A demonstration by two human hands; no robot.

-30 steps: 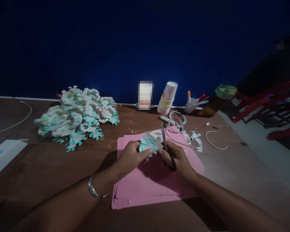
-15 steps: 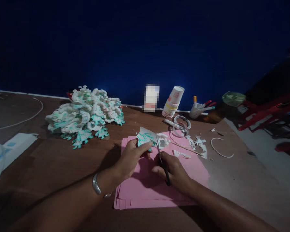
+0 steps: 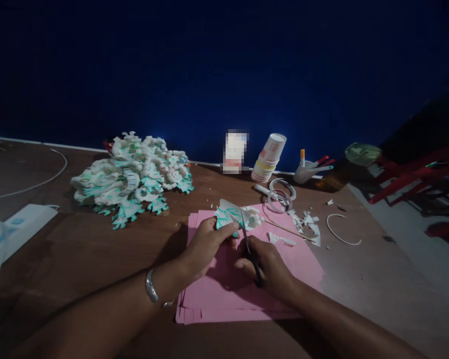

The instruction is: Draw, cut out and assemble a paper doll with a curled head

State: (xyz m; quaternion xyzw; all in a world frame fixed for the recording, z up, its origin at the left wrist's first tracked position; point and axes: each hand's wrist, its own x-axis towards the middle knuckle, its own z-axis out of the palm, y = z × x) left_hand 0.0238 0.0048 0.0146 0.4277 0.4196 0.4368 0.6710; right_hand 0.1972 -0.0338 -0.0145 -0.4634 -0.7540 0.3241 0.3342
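Now, left hand (image 3: 205, 246) holds one paper (image 3: 227, 215); right hand (image 3: 271, 264), one scissors pair (image 3: 248, 249).

One head-worn camera looks forward and down from near behind the left hand (image 3: 205, 243) and right hand (image 3: 272, 262), facing the blue wall (image 3: 172, 75) beyond their grip.

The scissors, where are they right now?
In the head view, the scissors are in the right hand, just right of centre over the pink sheets, blades at the green-marked paper held by the left hand.
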